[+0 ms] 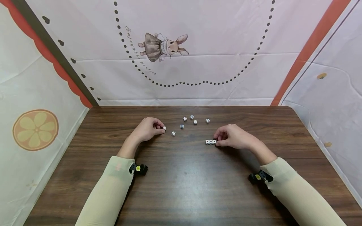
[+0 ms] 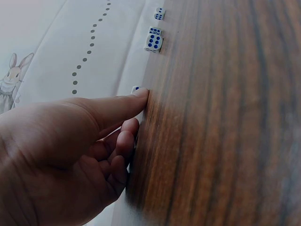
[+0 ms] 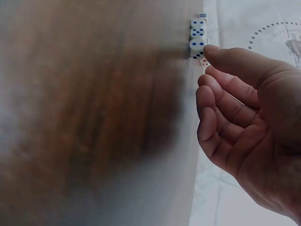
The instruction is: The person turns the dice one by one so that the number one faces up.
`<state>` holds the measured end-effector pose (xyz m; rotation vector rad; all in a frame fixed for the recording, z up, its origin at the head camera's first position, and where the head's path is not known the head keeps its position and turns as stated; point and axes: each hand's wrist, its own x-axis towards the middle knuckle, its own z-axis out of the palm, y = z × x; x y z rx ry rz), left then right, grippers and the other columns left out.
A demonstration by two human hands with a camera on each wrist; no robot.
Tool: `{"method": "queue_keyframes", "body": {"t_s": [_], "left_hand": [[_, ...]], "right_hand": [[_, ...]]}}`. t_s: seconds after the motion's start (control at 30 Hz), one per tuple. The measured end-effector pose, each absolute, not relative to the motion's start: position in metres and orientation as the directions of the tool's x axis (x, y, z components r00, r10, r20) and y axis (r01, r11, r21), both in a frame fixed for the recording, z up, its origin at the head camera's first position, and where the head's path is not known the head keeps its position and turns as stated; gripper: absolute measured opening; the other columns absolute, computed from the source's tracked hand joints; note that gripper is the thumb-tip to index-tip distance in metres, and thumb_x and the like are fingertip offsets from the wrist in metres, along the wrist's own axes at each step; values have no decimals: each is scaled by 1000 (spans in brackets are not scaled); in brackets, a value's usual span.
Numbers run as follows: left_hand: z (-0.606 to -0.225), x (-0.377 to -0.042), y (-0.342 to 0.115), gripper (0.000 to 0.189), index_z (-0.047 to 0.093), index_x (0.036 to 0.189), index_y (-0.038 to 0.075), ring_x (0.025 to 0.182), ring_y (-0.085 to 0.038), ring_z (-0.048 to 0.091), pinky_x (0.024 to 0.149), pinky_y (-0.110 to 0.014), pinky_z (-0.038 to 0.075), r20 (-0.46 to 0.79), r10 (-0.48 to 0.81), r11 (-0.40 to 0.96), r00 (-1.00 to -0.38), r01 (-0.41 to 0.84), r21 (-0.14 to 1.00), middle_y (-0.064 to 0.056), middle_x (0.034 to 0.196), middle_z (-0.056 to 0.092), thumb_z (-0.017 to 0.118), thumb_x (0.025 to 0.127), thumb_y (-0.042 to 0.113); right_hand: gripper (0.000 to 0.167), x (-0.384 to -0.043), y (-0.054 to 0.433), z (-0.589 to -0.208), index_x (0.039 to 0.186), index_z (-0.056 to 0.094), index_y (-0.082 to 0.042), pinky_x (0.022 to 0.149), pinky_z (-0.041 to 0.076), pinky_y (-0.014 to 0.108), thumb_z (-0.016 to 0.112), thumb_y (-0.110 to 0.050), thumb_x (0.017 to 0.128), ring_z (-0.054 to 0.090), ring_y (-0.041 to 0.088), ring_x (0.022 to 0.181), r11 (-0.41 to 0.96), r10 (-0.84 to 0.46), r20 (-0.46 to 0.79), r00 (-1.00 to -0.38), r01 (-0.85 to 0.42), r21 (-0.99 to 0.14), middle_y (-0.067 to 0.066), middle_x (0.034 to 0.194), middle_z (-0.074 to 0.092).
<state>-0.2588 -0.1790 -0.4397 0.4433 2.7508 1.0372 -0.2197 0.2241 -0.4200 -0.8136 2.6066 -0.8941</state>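
A small white die (image 1: 164,128) is pinched at the fingertips of my left hand (image 1: 145,129), on the left of the loose dice. In the left wrist view, the thumb covers most of that die (image 2: 136,88). Three dice stand side by side in a short row (image 1: 210,142), a large single pip on each top. My right hand (image 1: 234,137) is at the right end of this row, fingers loosely bent. The right wrist view shows the thumb tip at the edge of the nearest die (image 3: 197,48), with a gap between thumb and forefinger.
Several loose dice, among them one nearer die (image 1: 173,133) and one at the right (image 1: 207,121), lie scattered between the hands toward the back of the wooden table (image 1: 181,188). A printed cloth (image 1: 220,44) hangs behind the table's far edge.
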Motion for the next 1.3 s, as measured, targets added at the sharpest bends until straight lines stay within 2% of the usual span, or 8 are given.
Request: {"method": "queue_keyframes", "body": {"t_s": [0.5,0.77,1.03,1.3], "left_hand": [[-440,-259,-179,9,79,100,10,79,-18,58,74,-35,47,-46,331,717,-942,220,661,-2,87,67,82,96,17],[-442,-260,-180,10,79,100,10,78,-18,59,73,-35,47,-36,337,716,-941,232,658,-2,87,67,82,96,18],[-443,-260,-180,10,79,100,10,79,-17,58,74,-34,47,-45,335,721,-941,225,655,-2,88,67,82,96,18],[-440,-258,-178,9,79,100,10,80,-18,59,74,-35,47,-50,330,720,-943,217,659,-2,88,67,82,96,18]], "right_hand": [[21,-249,224,-413,112,75,-3,80,53,39,82,-11,94,67,17,87,694,-494,20,-869,-407,-594,-1,92,73],[25,-272,221,-425,115,75,-3,81,52,39,82,-10,93,66,20,89,679,-442,27,-897,-354,-644,4,96,73],[28,-290,210,-430,116,75,-2,81,50,34,85,-12,91,66,20,89,649,-453,29,-891,-351,-675,5,97,73],[28,-295,200,-430,116,76,-3,82,49,37,84,-12,91,63,18,85,676,-478,36,-878,-393,-623,2,91,70]]}}
